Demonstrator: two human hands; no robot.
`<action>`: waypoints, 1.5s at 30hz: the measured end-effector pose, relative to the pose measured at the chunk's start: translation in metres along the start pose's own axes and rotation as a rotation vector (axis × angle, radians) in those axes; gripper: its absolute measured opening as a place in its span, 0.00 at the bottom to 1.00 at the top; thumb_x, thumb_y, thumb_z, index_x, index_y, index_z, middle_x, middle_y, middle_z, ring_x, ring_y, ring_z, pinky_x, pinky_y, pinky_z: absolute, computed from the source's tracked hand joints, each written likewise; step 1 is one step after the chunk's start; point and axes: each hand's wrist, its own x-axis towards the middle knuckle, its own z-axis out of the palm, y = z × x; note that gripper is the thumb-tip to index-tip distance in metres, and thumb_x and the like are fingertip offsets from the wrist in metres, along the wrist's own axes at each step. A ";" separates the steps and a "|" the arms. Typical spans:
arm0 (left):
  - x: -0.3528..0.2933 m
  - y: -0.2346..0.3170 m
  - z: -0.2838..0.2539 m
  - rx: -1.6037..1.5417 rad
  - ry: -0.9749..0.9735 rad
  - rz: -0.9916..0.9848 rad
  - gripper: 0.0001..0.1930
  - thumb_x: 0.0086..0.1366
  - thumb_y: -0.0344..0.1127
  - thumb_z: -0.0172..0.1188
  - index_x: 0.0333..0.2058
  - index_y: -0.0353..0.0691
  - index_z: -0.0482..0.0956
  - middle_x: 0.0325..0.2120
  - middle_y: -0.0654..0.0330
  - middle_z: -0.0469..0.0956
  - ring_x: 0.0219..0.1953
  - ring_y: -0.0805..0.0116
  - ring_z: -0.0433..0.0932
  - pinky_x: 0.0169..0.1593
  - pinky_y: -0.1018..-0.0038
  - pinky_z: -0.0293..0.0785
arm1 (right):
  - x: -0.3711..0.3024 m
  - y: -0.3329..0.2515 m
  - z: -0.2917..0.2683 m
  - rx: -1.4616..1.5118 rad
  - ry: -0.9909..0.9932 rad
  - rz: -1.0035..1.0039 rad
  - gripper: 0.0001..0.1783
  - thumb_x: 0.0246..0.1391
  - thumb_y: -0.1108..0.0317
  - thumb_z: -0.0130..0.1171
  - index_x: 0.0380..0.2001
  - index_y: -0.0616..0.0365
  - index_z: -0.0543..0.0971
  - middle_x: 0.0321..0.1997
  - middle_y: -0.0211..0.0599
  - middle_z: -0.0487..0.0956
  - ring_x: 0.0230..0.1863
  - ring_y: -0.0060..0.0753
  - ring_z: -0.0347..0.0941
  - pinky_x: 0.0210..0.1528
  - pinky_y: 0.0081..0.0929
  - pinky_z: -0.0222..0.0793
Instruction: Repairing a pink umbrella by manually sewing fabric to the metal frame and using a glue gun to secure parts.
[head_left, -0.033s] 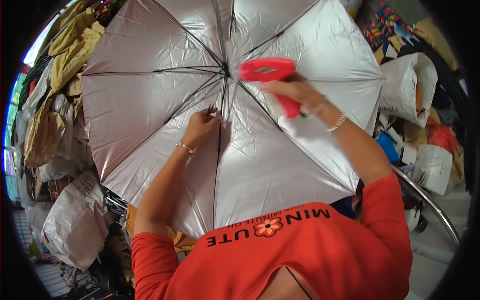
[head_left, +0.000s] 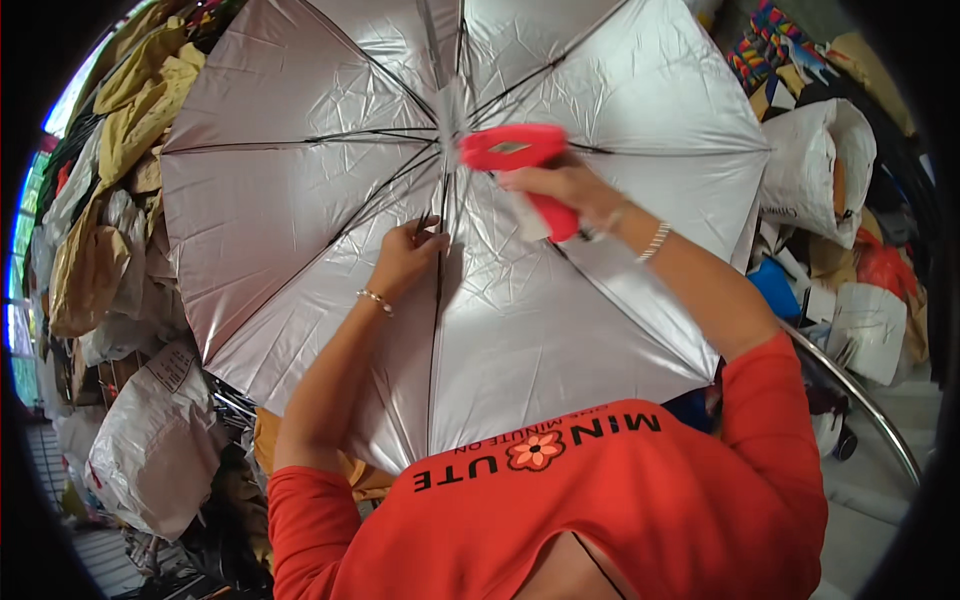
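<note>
An open silver umbrella [head_left: 300,200] is spread across the scene's middle, underside showing. One rib near its centre is pinched by the left hand [head_left: 405,258]. A red glue gun [head_left: 520,160] is gripped by the right hand [head_left: 560,190], just right of the hub.

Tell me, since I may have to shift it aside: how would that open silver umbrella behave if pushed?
The silver umbrella would probably feel light, being thin creased fabric over slim dark ribs. Its panels would likely give and dent between ribs, as beside the left hand. It might swivel or tip, being wide. The right hand holds a red tool.
</note>
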 end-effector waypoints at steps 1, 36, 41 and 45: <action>-0.006 -0.010 0.009 -0.081 0.019 0.036 0.20 0.65 0.32 0.67 0.54 0.30 0.79 0.33 0.62 0.84 0.32 0.79 0.79 0.37 0.81 0.75 | 0.010 0.028 0.014 0.050 0.000 0.071 0.28 0.47 0.54 0.74 0.47 0.59 0.80 0.34 0.30 0.80 0.32 0.25 0.74 0.36 0.25 0.72; 0.033 -0.032 0.060 -0.032 0.374 0.125 0.22 0.57 0.32 0.75 0.50 0.32 0.82 0.31 0.66 0.81 0.27 0.85 0.70 0.30 0.84 0.67 | 0.043 0.217 0.054 0.829 0.130 0.483 0.42 0.55 0.34 0.59 0.53 0.65 0.69 0.31 0.54 0.80 0.29 0.57 0.83 0.22 0.51 0.78; 0.032 -0.028 0.059 -0.038 0.373 0.120 0.22 0.57 0.30 0.75 0.50 0.33 0.82 0.31 0.67 0.81 0.26 0.86 0.70 0.29 0.85 0.65 | 0.041 0.214 0.057 0.801 0.151 0.463 0.41 0.56 0.35 0.59 0.53 0.65 0.69 0.31 0.55 0.80 0.29 0.59 0.83 0.22 0.49 0.78; 0.033 -0.024 0.062 -0.031 0.365 0.119 0.22 0.57 0.30 0.75 0.50 0.33 0.82 0.31 0.67 0.81 0.26 0.86 0.70 0.29 0.85 0.65 | 0.039 0.216 0.055 0.775 0.171 0.417 0.41 0.55 0.35 0.60 0.53 0.64 0.69 0.30 0.56 0.80 0.29 0.59 0.83 0.22 0.49 0.78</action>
